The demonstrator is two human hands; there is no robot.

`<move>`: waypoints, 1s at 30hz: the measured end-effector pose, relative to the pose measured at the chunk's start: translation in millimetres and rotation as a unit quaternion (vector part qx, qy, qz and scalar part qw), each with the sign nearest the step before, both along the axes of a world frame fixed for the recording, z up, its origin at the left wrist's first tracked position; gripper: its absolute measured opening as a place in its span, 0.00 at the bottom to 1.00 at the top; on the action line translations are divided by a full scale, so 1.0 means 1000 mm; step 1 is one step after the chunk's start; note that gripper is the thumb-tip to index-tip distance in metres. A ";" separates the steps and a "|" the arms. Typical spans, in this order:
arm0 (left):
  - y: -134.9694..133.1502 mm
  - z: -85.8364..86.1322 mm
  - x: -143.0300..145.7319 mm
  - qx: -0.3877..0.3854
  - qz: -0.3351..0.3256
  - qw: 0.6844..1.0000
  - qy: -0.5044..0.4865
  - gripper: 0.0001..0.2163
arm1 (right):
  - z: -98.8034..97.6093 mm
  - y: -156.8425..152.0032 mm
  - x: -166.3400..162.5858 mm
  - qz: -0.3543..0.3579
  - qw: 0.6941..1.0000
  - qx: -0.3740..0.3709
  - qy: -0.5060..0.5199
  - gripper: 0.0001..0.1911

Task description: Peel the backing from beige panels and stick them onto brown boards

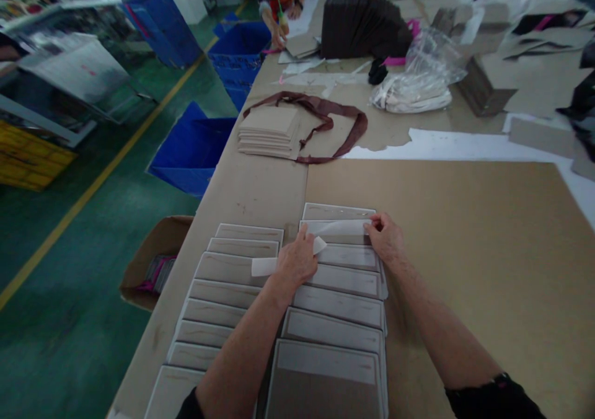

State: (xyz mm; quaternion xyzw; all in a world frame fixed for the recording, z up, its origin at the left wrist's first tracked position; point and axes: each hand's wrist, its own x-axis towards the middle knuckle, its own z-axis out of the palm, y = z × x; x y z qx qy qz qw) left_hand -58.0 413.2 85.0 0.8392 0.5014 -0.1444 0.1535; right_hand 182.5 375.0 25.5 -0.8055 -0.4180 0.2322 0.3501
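A white strip (338, 227) lies stretched across one of the grey-brown boards in the right-hand row. My right hand (387, 239) pinches the strip's right end. At its left end are the fingertips of my left hand (297, 259), whose fingers are closed around other white strips (263, 267) that stick out on both sides. Below my hands, overlapping boards (341, 312) with pale edges run toward me, several bearing a whitish band along the top. A second overlapping row of boards (218, 290) lies to the left, partly behind my left forearm.
Farther up the table (269, 186) sit a stack of tan boards (267, 131) and a brown ribbon (356, 131). Beyond are clear plastic bags (413, 90) and a dark stack (360, 22). A blue bin (186, 149) and a cardboard box (139, 270) stand left. Another person works at the far end.
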 end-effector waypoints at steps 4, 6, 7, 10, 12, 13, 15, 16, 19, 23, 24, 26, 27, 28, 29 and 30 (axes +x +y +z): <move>-0.001 0.000 0.001 0.002 -0.008 1.000 0.007 0.18 | -0.009 0.000 0.000 0.008 1.000 -0.012 -0.027 0.14; -0.002 -0.001 0.001 0.006 -0.012 1.000 0.011 0.18 | -0.011 0.000 0.000 0.005 0.999 -0.016 -0.034 0.14; -0.003 -0.002 0.001 0.008 -0.013 1.000 0.012 0.18 | -0.011 0.000 0.000 0.003 0.999 -0.018 -0.035 0.14; -0.004 -0.005 0.001 0.010 -0.014 1.000 0.017 0.18 | -0.012 0.000 0.001 0.000 1.000 -0.013 -0.029 0.14; -0.004 -0.006 0.001 0.012 -0.015 1.000 0.020 0.18 | -0.011 -0.001 0.001 0.001 1.000 -0.002 -0.023 0.14; -0.004 -0.007 0.001 0.014 -0.016 1.000 0.021 0.18 | -0.011 -0.002 0.001 0.001 1.000 0.002 -0.021 0.15; -0.003 -0.007 0.001 0.019 -0.021 0.999 0.023 0.18 | -0.011 -0.002 0.001 -0.003 1.000 0.000 -0.021 0.14; -0.003 -0.007 0.001 0.019 -0.023 0.999 0.023 0.18 | -0.011 -0.002 0.000 -0.005 1.000 -0.003 -0.023 0.14; -0.003 -0.006 0.001 0.015 -0.023 0.999 0.022 0.18 | -0.012 -0.001 -0.001 0.000 0.999 -0.008 -0.033 0.13; -0.004 -0.004 0.001 0.011 -0.014 1.000 0.017 0.18 | -0.013 0.000 0.000 0.009 0.998 -0.019 -0.056 0.12; -0.004 -0.004 0.001 0.011 -0.012 1.000 0.016 0.18 | -0.012 0.000 0.000 0.007 0.998 -0.021 -0.064 0.12; -0.004 -0.005 0.001 0.009 -0.012 1.000 0.016 0.18 | -0.008 -0.003 -0.002 -0.007 0.995 -0.017 -0.095 0.12; -0.004 -0.005 0.001 0.008 -0.013 1.000 0.015 0.19 | -0.006 -0.004 -0.004 -0.016 0.993 -0.008 -0.115 0.13; -0.004 -0.005 0.000 0.008 -0.015 1.000 0.014 0.19 | -0.002 -0.006 -0.009 -0.023 0.991 0.007 -0.133 0.14; -0.004 -0.005 0.000 0.007 -0.017 1.000 0.012 0.19 | 0.002 -0.007 -0.014 -0.020 0.990 0.025 -0.140 0.15; -0.003 -0.005 0.000 0.007 -0.017 1.000 0.012 0.19 | 0.006 -0.006 -0.021 -0.001 0.990 0.046 -0.132 0.16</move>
